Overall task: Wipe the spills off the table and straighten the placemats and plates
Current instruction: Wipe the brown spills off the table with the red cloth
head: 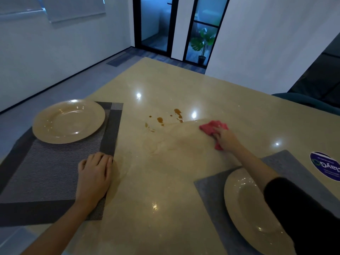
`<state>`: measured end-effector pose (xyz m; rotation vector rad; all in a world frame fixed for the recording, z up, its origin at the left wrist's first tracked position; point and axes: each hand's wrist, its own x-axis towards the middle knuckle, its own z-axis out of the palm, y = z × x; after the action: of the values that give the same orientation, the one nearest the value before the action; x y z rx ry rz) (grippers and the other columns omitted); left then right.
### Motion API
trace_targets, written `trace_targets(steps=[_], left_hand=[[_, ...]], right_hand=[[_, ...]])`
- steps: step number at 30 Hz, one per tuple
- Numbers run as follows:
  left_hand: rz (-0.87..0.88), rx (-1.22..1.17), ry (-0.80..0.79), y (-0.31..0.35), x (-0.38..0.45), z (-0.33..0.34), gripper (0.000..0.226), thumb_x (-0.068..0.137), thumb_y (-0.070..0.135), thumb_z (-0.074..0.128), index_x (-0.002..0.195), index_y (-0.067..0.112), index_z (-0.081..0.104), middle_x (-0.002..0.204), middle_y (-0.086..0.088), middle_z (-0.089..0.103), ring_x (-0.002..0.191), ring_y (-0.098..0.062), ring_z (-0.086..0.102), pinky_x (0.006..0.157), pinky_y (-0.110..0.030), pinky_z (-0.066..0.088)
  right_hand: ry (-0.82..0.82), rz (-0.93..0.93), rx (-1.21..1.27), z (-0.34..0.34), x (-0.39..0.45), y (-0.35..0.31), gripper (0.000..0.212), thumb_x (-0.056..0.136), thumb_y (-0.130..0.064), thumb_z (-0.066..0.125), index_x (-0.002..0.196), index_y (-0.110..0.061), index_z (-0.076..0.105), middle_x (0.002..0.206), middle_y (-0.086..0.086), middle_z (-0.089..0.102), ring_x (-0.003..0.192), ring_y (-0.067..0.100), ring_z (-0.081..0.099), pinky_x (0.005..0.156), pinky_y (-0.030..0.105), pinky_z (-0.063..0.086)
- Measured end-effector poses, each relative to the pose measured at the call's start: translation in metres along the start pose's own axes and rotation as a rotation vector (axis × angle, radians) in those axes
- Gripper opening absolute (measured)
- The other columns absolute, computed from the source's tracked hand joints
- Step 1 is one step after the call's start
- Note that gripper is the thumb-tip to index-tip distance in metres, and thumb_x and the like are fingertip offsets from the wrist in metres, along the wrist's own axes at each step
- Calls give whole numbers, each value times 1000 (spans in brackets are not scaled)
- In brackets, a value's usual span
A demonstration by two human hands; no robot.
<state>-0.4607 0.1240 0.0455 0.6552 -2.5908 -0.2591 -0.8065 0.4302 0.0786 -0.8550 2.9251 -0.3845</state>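
Observation:
Orange-brown spills (165, 119) dot the middle of the glossy beige table (165, 181), with a wet smear just below them. My right hand (227, 138) presses a crumpled red cloth (211, 127) flat on the table, right of the spills. My left hand (94, 174) lies palm down on the right edge of a striped dark placemat (46, 172). A beige plate (68, 121) sits skewed over that mat's far left corner. At the right, a grey placemat (211, 188) lies at an angle under a second beige plate (244, 205), partly hidden by my dark sleeve.
A round purple sticker (325, 165) is on the table at the far right. A dark teal chair back (312, 103) stands beyond the right edge. The table's left edge drops to grey floor. Glass doors and a potted plant (202, 45) are behind the table.

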Motion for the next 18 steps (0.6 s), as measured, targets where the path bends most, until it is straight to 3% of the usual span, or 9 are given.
trace_targets(steps=[4, 7, 11, 14, 16, 18], left_hand=[[-26, -5, -3, 2, 1, 0, 36, 98, 31, 28, 96, 17, 62, 96, 2, 55, 92, -19, 51, 87, -39, 32], [-21, -30, -7, 1, 1, -2, 38, 98, 32, 27, 97, 17, 62, 98, 1, 56, 95, -21, 53, 90, -40, 32], [-2, -47, 2, 1, -1, -2, 38, 98, 32, 27, 98, 17, 63, 97, 2, 57, 95, -20, 53, 89, -36, 31], [0, -28, 21, -1, 0, -1, 37, 98, 31, 28, 97, 17, 63, 97, 2, 57, 94, -20, 53, 87, -36, 31], [1, -7, 10, -1, 0, 1, 36, 98, 31, 28, 98, 18, 62, 97, 2, 56, 94, -19, 52, 87, -36, 32], [-6, 1, -1, -2, 0, 2, 36, 99, 31, 28, 98, 18, 62, 98, 3, 55, 94, -18, 52, 87, -36, 33]], right_hand=[[-24, 150, 20, -1, 61, -10, 40, 100, -22, 36, 136, -10, 49, 143, 21, 44, 129, 36, 42, 111, 39, 23], [-45, 50, 103, 18, 81, -65, 41, 100, -23, 37, 138, -14, 48, 141, 18, 48, 130, 34, 43, 113, 38, 23], [-43, -121, 210, 28, 41, -117, 38, 99, -15, 41, 136, -7, 49, 145, 14, 44, 140, 26, 31, 119, 32, 11], [24, -229, 213, 38, 6, -97, 36, 99, -13, 43, 134, -6, 51, 148, 8, 40, 144, 21, 25, 116, 22, 6], [68, -165, 214, 37, -1, -66, 34, 99, -12, 44, 130, -7, 56, 145, 9, 45, 142, 23, 29, 113, 21, 12], [83, -39, 205, 27, 13, -42, 34, 99, -12, 43, 129, -5, 56, 143, 15, 46, 139, 29, 33, 114, 28, 19]])
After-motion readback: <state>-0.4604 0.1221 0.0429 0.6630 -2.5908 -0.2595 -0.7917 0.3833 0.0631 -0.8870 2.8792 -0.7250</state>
